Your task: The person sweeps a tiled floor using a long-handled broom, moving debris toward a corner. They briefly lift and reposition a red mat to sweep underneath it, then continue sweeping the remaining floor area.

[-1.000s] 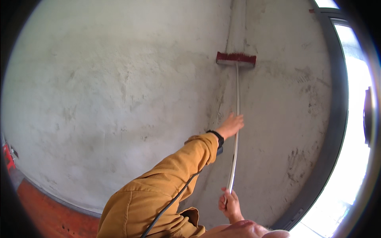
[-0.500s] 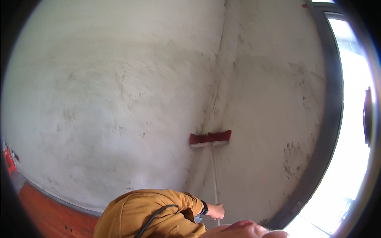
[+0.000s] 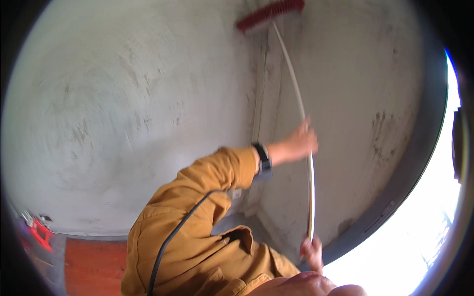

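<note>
A broom with a long pale handle reaches up the wall, its dark red bristle head high in the corner at the top of the view. My left hand, with a black watch on the wrist, is closed around the middle of the handle. Lower down, my right hand grips the handle's bottom end. The bristle head is slightly tilted and blurred; whether it touches the wall I cannot tell.
Grey, scuffed plaster walls meet in a corner with a vertical pipe-like strip. On the right stands a dark frame around a bright opening. A red plastic stool and an orange-brown board lie at lower left. A black cable runs over my sleeve.
The broom head has moved up the corner to the view's top. My left arm has risen with the handle, and my right hand has come into sight at its lower end.
</note>
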Demonstrator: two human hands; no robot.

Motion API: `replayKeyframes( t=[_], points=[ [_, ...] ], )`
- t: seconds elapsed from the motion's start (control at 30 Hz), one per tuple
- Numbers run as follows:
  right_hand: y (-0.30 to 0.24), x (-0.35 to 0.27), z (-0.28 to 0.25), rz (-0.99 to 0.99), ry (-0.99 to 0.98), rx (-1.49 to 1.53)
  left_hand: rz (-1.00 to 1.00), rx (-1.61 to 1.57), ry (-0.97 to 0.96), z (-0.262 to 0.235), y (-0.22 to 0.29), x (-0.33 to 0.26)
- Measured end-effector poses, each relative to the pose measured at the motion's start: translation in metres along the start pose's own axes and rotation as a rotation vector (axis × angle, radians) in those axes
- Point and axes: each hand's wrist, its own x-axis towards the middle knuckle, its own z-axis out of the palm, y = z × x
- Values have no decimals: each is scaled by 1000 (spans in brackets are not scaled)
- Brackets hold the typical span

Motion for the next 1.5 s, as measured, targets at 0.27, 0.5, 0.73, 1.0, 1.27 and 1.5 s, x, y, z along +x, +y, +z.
replayKeyframes(
  t=[0.27, 0.5, 0.73, 1.0, 1.27, 1.5],
  points=[
    [46, 9, 28, 313, 145, -40, -114, -96, -94, 64, 15, -44],
    [57, -163, 25, 566, 165, -457, 0, -448, -455, 121, 248, -176],
    [-53, -189, 22, 873, 46, -668, 14, -1181, -1013, 153, 357, -250],
    [-79, -228, -11, 743, -5, -1268, 47, -965, -496, 125, 351, -200],
    [0, -198, 31, 873, 65, -1107, -333, -937, -351, 174, 309, -217],
    [-2, -62, 68, 935, -206, -811, -301, -1131, -958, 213, 349, -357]
  ],
)
